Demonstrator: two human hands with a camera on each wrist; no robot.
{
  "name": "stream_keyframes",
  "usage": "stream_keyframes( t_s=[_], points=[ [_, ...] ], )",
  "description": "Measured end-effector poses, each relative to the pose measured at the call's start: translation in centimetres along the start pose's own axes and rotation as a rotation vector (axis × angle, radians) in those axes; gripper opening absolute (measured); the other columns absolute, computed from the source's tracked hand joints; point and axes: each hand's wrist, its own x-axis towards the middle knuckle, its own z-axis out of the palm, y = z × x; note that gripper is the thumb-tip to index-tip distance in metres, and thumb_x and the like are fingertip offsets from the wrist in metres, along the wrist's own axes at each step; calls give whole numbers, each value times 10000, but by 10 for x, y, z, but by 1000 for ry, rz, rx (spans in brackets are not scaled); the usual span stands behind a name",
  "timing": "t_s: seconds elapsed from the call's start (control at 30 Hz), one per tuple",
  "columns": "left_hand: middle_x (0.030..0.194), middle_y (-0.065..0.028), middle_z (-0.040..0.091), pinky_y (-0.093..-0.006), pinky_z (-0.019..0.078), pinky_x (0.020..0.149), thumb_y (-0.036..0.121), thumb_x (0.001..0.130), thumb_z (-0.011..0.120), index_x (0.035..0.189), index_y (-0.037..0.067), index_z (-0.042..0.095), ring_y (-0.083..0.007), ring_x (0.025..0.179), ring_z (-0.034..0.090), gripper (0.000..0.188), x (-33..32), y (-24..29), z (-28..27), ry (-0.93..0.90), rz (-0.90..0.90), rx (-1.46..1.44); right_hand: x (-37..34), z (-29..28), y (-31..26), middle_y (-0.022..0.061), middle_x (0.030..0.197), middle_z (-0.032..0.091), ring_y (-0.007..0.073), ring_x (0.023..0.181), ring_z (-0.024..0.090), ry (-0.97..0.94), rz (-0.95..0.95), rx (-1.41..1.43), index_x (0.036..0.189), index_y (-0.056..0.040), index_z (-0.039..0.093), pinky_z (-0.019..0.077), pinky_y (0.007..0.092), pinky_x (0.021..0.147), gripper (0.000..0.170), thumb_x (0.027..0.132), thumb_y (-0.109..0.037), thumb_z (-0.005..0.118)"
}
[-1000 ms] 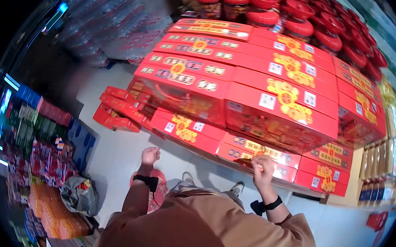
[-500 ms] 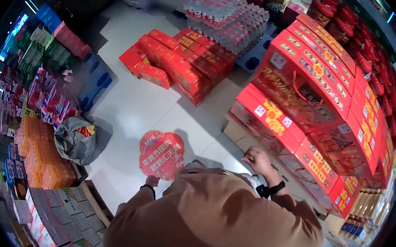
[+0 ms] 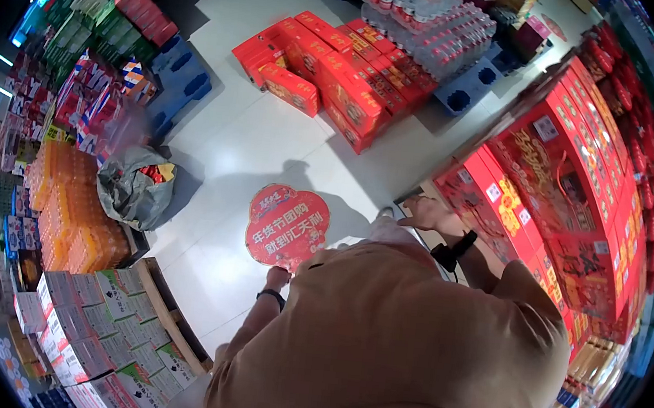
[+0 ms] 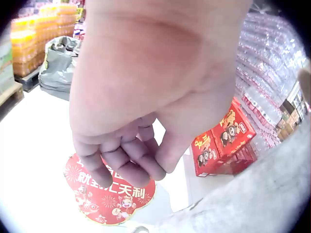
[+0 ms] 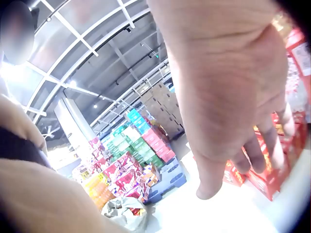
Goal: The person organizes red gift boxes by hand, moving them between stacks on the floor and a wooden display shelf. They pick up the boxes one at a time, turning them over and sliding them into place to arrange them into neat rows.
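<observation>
My left hand [image 3: 278, 278] hangs low at my side, over the floor, with its fingers loosely curled and nothing in them. In the left wrist view those fingers [image 4: 127, 162] overlap a red floor sticker [image 3: 288, 226] with white writing. My right hand [image 3: 430, 214] is held out in front of my body with its fingers extended and holds nothing. It is nearest to the stack of red gift boxes [image 3: 499, 191] on the right. The right wrist view shows the thumb apart from the fingers [image 5: 252, 153].
Red cartons [image 3: 339, 79] stand ahead on the floor, in front of bottled-water packs [image 3: 445, 38]. To the left are a grey bag [image 3: 135, 197], orange drink bottles [image 3: 66, 210], blue pallets [image 3: 177, 83] and white cartons [image 3: 115, 317]. Pale floor tiles [image 3: 222, 147] lie between these stacks.
My view has turned left, away from the red gift boxes, which now stand at the right. The right hand's fingers have gone from curled to extended. My left hand has dropped lower.
</observation>
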Motion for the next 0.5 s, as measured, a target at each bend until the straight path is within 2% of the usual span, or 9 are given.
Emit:
stream_keyframes(
  t_s=[0.03, 0.1, 0.13, 0.33, 0.43, 0.5],
  points=[
    [770, -173, 725, -449, 542, 694, 301, 786, 676, 762, 58, 751, -333, 760, 718, 255, 15, -27, 21, 38, 41, 45, 18, -4, 0, 210, 1305, 622, 373, 1220, 598, 8, -15, -42, 1307, -63, 620, 481, 460, 1035, 705, 847, -595, 680],
    [788, -199, 717, -477, 539, 721, 291, 788, 676, 768, 51, 748, -355, 788, 711, 251, 44, -72, 70, 24, -79, -4, 46, 1, -3, 215, 1285, 623, 376, 1229, 588, 0, -40, -103, 1292, -61, 622, 476, 469, 1041, 693, 848, -591, 679],
    [782, -193, 715, -471, 534, 711, 294, 796, 673, 768, 51, 744, -348, 777, 706, 255, 27, -75, 65, -17, -122, -38, 61, 2, -8, 212, 1259, 622, 379, 1232, 579, -19, -18, -98, 1270, -61, 628, 475, 477, 1042, 678, 839, -580, 693],
    [747, -160, 698, -435, 505, 652, 310, 844, 655, 767, 48, 722, -301, 710, 671, 281, -25, -67, 46, -60, -335, -214, 142, -50, -47, 169, 1229, 650, 364, 1169, 620, -181, -171, -114, 1220, -84, 650, 508, 477, 985, 605, 836, -550, 696],
    [730, -143, 690, -417, 490, 622, 318, 868, 646, 767, 47, 711, -278, 677, 654, 296, -12, -45, 28, -45, -383, -281, 197, -69, -43, 178, 1107, 689, 365, 1058, 668, -128, -285, -54, 1143, -48, 671, 547, 507, 876, 548, 836, -502, 696],
    [718, -131, 685, -405, 480, 602, 323, 884, 640, 767, 46, 704, -262, 655, 643, 308, 6, -23, 8, -29, -396, -313, 231, -89, -38, 174, 1107, 690, 367, 1044, 671, -103, -307, -129, 1134, -49, 671, 552, 504, 850, 556, 833, -514, 707]
  ],
)
